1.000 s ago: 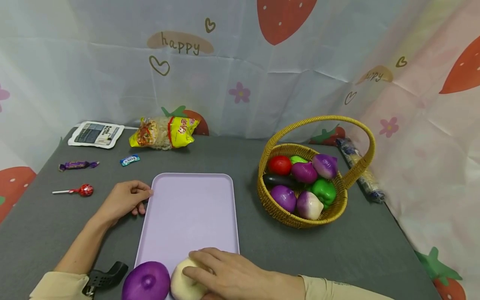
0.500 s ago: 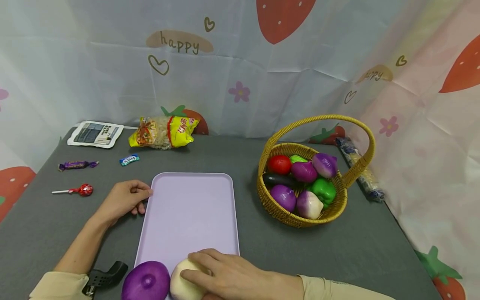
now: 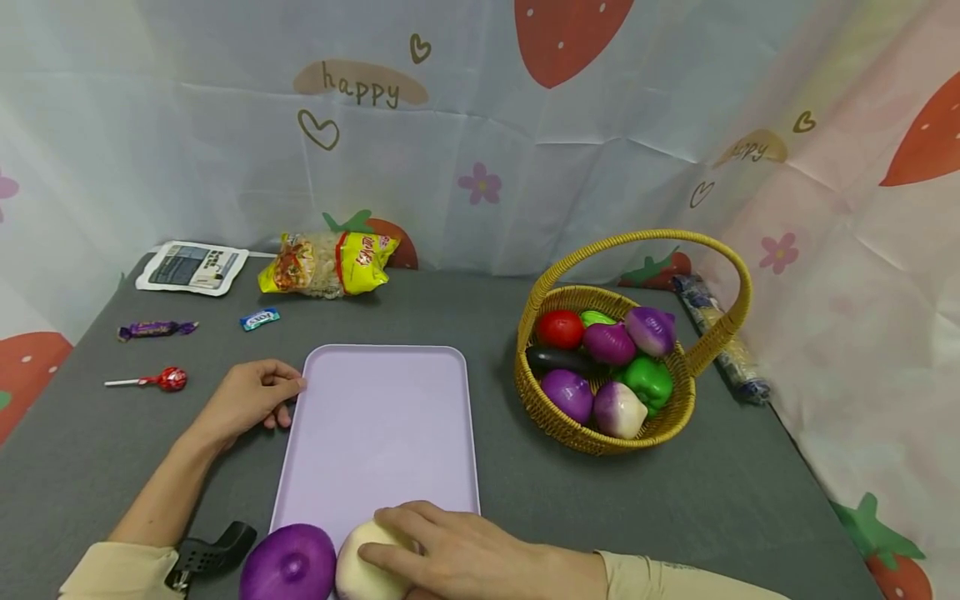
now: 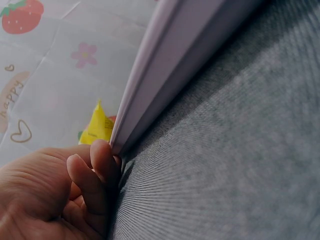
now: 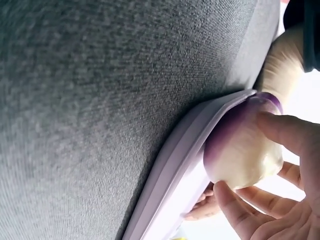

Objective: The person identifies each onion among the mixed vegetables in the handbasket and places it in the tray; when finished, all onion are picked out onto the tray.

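Observation:
A pale lilac tray (image 3: 382, 433) lies on the grey table. My left hand (image 3: 251, 396) is at its left side, fingers curled and fingertips at the rim; in the left wrist view the fingers (image 4: 102, 159) pinch at the tray's edge. At the tray's near end my right hand (image 3: 465, 546) grips a white and purple turnip (image 3: 371, 562). The right wrist view has the turnip (image 5: 245, 145) between thumb and fingers, its purple end toward the tray. Beside it on the left sits a purple onion (image 3: 288, 562), partly cut off by the frame.
Right of the tray stands a wicker basket (image 3: 600, 446) of toy vegetables, its handle upright. A yellow noodle bag (image 3: 326, 267), a white pouch (image 3: 193, 268), a purple-wrapped candy (image 3: 157, 330), a small blue candy (image 3: 259, 319) and a lollipop (image 3: 168, 379) lie left. A long packet (image 3: 723, 342) lies behind the basket.
The turnip under my right hand and the purple onion beside it have shifted slightly left. My left hand stays at the tray's edge.

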Demonstrator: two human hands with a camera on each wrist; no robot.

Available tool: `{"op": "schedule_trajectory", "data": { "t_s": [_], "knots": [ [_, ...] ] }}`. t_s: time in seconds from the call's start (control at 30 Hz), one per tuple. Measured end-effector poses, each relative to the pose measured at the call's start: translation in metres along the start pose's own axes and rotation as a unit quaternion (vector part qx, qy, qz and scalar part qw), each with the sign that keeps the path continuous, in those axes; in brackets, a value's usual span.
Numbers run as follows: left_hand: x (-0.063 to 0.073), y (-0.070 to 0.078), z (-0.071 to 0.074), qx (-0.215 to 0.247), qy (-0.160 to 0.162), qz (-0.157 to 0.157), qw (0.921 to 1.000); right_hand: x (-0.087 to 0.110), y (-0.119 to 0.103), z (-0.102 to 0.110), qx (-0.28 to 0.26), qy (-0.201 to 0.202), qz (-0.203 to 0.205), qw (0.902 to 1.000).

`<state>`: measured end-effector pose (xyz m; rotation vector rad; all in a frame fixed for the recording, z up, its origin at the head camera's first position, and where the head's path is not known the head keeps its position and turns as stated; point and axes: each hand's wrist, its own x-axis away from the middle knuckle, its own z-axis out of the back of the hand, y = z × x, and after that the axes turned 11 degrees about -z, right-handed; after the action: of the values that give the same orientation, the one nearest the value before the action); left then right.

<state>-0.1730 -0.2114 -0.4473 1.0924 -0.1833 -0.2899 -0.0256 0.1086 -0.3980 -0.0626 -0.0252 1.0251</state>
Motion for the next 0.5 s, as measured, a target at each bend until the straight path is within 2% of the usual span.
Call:
{"op": "schedule_trajectory", "data": {
  "t_s": [0.07, 0.27, 0.43, 0.5],
  "knots": [
    [0.0001, 0.0000, -0.0002, 0.000, 0.000, 0.000, 1.0000, 0.0000, -0.0008, 0.0004, -0.002, -0.005, -0.001, 1.0000],
    [0.0006, 0.0008, -0.0001, -0.003, 0.000, -0.001, 1.0000, 0.0000, -0.0008, -0.0011, 0.032, 0.030, 0.005, 0.9990],
    [0.0011, 0.0017, 0.0004, -0.003, 0.001, 0.000, 1.0000, 0.0017, 0.0026, 0.0041, 0.005, 0.017, -0.007, 0.9998],
    [0.0012, 0.0018, 0.0005, -0.003, 0.001, 0.001, 1.0000, 0.0037, 0.0057, 0.0088, -0.002, 0.026, -0.017, 0.9995]
  ]
}}
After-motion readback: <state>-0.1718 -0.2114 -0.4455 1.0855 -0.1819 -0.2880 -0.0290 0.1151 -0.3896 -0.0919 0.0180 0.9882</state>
